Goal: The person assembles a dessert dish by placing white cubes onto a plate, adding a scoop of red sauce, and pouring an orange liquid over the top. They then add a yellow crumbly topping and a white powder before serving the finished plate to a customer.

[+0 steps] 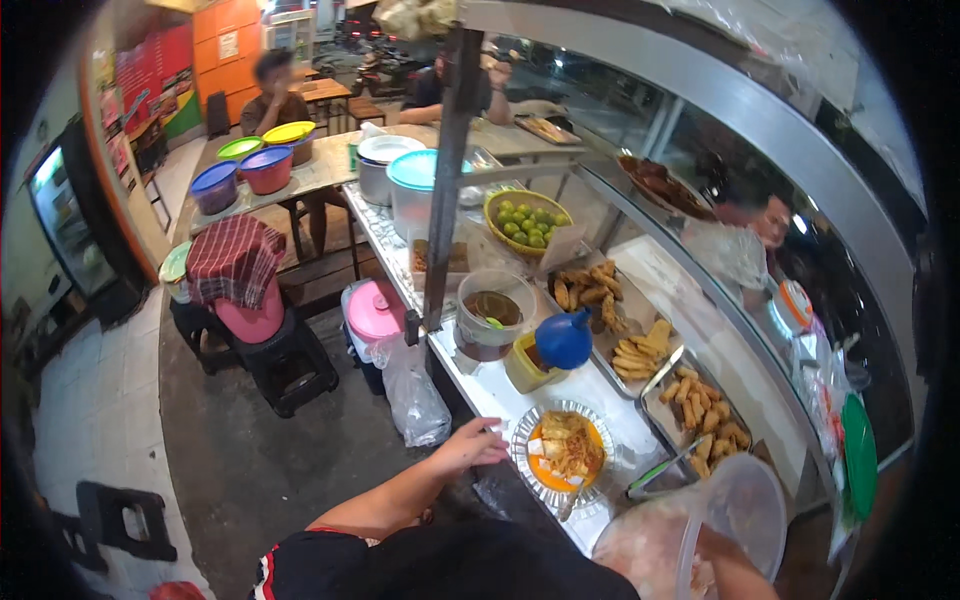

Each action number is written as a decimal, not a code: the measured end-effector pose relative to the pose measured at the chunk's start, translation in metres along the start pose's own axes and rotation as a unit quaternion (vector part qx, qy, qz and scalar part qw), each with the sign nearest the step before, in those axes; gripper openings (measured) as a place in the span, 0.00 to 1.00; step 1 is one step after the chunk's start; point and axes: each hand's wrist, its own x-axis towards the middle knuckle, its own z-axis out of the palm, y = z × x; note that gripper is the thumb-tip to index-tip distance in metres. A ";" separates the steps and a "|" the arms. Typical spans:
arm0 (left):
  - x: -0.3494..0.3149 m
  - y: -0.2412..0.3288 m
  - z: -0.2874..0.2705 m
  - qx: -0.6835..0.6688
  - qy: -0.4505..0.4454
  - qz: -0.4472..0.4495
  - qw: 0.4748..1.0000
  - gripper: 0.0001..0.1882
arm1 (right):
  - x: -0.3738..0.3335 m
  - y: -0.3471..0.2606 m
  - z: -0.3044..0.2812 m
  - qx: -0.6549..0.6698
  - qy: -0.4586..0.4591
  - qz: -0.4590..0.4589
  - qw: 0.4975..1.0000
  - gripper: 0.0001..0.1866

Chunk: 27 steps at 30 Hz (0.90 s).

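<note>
My left hand (470,447) is at the left rim of a clear fluted plate (519,452), its fingers apart. It holds nothing, and whether a fingertip touches the rim cannot be made out. On the plate lies food in orange sauce (568,448), with white cubes and brown crispy bits on top. A spoon (570,503) rests at its near edge. At the lower right, my right forearm (735,572) reaches into a large translucent plastic tub (640,535) with pale, reddish contents. The tub's wall hides the fingers of my right hand. A round clear lid (745,510) stands tilted beside the forearm.
Beyond the plate stand a blue ladle (564,338) in a yellow tub (527,368) and a clear tub of dark liquid (494,325). Trays of fried food (700,405) lie right, with green-handled tongs (660,472). A post (446,180) rises from the counter. People sit beyond.
</note>
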 end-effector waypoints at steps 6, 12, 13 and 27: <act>0.014 0.041 0.013 -0.032 -0.034 0.061 0.997 0.24 | -0.078 0.011 -0.024 0.241 0.116 -0.063 0.961 0.09; 0.018 0.061 0.044 0.021 -0.076 0.084 0.993 0.24 | -0.180 -0.122 -0.065 0.355 0.429 -0.025 0.830 0.10; 0.022 0.060 0.049 0.022 -0.090 0.094 0.991 0.24 | -0.185 -0.138 -0.065 0.355 0.462 -0.049 0.811 0.11; 0.055 0.013 0.049 0.246 -0.104 0.305 0.914 0.24 | 0.089 -0.204 0.062 0.061 0.485 -0.071 0.869 0.26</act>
